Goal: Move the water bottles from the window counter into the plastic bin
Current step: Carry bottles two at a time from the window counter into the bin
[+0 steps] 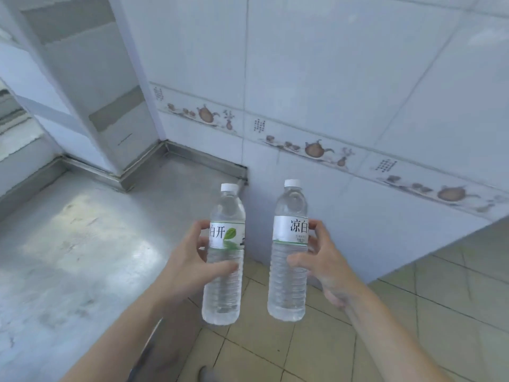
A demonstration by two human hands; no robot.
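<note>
Two clear water bottles with white caps and white labels are held upright in the air past the counter's right end, above the tiled floor. My left hand [192, 260] grips the left bottle [224, 285] around its middle. My right hand [319, 260] grips the right bottle [289, 282] the same way, thumb across the front. The steel window counter [82, 244] lies to the left, with no bottles on the part in view. The plastic bin is not in view.
A white tiled wall [330, 92] with a band of teapot pictures stands straight ahead. A window frame and pillar [91, 92] rise at the counter's back left. Beige floor tiles [413, 312] spread to the lower right.
</note>
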